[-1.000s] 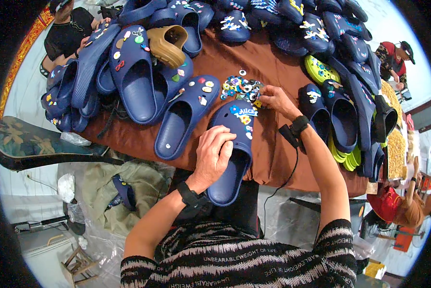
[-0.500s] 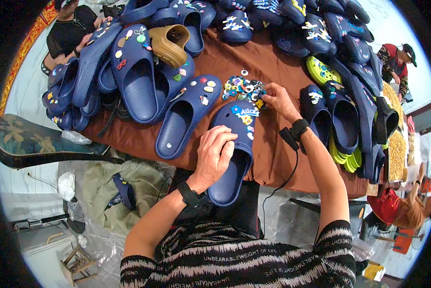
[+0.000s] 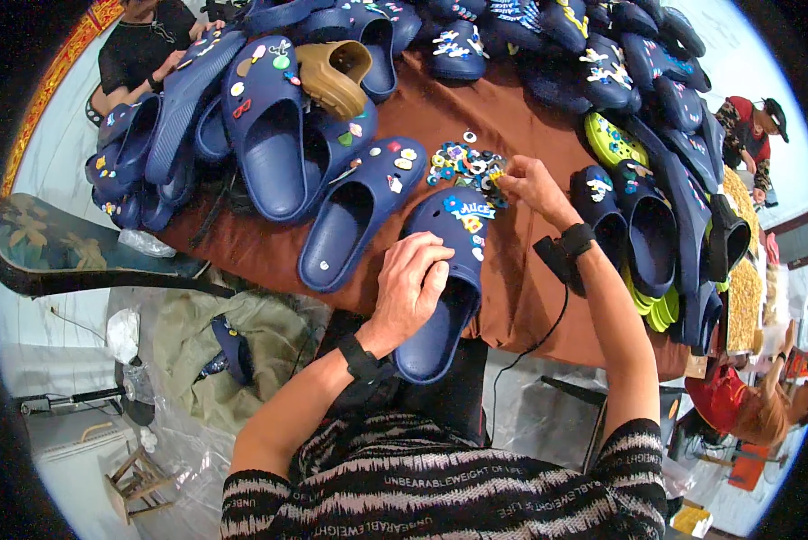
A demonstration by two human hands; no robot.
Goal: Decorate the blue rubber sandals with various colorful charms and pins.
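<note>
A navy blue clog [image 3: 440, 346] lies toe-forward in front of me, its heel end past the table's near edge. Blue, white and yellow shoe charms [image 3: 471, 214] decorate the right side of its toe. My left hand [image 3: 411, 286] is closed over the left side of the clog and holds it in place. Just beyond the toe lies a heap of loose, mixed-colour charms [image 3: 458, 166]. At the heap's right edge my right hand [image 3: 534, 191] is pinched, with a small yellow charm [image 3: 497, 175] showing at its fingertips.
Left of the held clog lies another decorated navy clog [image 3: 341, 229]. More navy clogs [image 3: 269, 153] and a brown one [image 3: 332, 79] pile up at the left; others [image 3: 651, 234] and a lime one [image 3: 611, 139] stand right. Brown cloth [image 3: 534, 297] covers the table. Other people work nearby.
My right hand has shifted slightly along the heap's edge, and a yellow charm now shows at its fingertips. My left hand keeps its hold on the clog. The whole view has shifted a little.
</note>
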